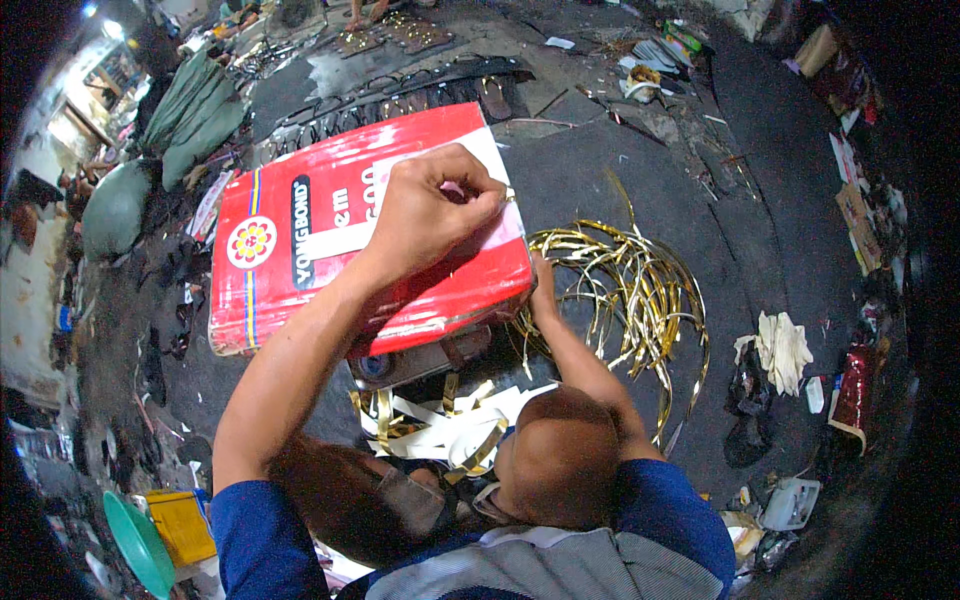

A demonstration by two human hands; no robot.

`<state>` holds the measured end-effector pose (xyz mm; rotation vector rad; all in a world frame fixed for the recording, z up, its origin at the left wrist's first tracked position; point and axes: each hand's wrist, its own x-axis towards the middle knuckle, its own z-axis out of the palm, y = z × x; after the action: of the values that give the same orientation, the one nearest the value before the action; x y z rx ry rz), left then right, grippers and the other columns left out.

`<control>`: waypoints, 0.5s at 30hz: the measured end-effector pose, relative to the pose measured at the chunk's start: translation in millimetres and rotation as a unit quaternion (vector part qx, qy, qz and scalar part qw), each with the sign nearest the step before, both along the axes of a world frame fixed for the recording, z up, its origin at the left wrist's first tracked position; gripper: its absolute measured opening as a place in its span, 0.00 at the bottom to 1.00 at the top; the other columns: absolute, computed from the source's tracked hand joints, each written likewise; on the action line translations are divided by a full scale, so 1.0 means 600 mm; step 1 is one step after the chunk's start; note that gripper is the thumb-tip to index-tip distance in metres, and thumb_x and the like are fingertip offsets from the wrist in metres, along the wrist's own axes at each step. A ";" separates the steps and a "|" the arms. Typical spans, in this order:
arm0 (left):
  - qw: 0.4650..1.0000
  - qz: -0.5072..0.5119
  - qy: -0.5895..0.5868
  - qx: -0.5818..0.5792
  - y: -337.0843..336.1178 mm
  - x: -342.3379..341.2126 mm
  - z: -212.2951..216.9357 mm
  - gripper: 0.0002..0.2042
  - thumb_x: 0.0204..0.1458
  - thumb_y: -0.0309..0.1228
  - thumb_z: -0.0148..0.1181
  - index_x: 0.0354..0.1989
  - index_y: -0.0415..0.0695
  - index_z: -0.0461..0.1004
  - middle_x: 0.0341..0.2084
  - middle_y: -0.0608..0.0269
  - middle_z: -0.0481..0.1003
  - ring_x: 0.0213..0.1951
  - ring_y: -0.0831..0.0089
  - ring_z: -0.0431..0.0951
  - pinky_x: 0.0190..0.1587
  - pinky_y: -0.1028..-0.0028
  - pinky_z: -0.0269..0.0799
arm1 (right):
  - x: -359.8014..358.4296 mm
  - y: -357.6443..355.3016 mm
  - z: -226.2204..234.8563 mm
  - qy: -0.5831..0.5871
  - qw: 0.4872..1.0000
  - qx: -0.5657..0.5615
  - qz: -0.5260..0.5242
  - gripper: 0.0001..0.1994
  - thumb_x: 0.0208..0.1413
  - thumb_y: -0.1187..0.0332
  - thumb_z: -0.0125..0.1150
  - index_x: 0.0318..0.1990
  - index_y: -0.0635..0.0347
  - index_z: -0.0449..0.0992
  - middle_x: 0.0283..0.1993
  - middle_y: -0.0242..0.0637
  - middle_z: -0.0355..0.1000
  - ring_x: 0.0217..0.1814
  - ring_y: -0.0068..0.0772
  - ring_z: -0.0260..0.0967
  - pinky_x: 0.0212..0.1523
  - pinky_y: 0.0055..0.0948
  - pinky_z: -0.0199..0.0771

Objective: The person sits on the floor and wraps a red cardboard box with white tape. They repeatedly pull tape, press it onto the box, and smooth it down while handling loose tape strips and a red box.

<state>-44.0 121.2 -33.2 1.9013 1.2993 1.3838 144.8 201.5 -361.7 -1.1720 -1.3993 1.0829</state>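
In front of me is a red carton (440, 300) with a flower emblem and yellow and blue stripes. My left hand (435, 205) rests over its top, thumb and fingertips pinched together at the right edge. Something tiny shows at those fingertips, too small to name. A white strip (340, 240) lies flat on the carton and runs up to my left wrist. My right hand (543, 290) is at the carton's right side, its fingers mostly hidden behind the edge. Beside it spreads a loose bundle of shiny gold strips (645, 300).
White and gold strip pieces (470, 430) lie between my legs. Sandals (493, 97) stand in a row beyond the carton. A pale cloth or glove (780, 352) lies to the right. At lower left are a green basin (135, 545) and a yellow container (182, 528).
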 end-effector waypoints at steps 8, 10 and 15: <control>1.000 -0.009 -0.015 0.007 -0.002 0.017 0.008 0.03 0.50 0.24 0.71 0.28 0.37 0.83 0.27 0.62 0.81 0.30 0.79 0.81 0.34 0.76 0.76 | 0.039 0.009 -0.190 -0.188 0.981 0.015 -0.049 0.16 0.57 0.62 0.52 0.26 0.63 0.80 0.25 0.39 0.75 0.29 0.36 0.73 0.33 0.44 0.73; 0.999 -0.027 -0.018 0.015 0.009 0.026 0.006 0.04 0.51 0.24 0.71 0.28 0.37 0.83 0.28 0.63 0.81 0.30 0.80 0.80 0.34 0.77 0.76 | 0.071 0.007 -0.201 -0.330 0.940 0.058 -0.070 0.11 0.53 0.64 0.59 0.26 0.62 0.80 0.25 0.44 0.75 0.31 0.44 0.75 0.36 0.47 0.75; 0.999 -0.026 0.008 0.023 0.003 0.009 0.007 0.04 0.51 0.24 0.71 0.28 0.37 0.83 0.27 0.64 0.80 0.30 0.80 0.79 0.33 0.77 0.75 | 0.085 -0.023 -0.178 -0.554 0.810 0.174 0.075 0.07 0.49 0.66 0.66 0.27 0.60 0.83 0.38 0.53 0.78 0.43 0.57 0.76 0.44 0.52 0.78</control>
<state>-38.3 123.1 -29.2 1.9676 1.2264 1.3863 195.8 187.7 -468.3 -1.4830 -2.4753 0.0867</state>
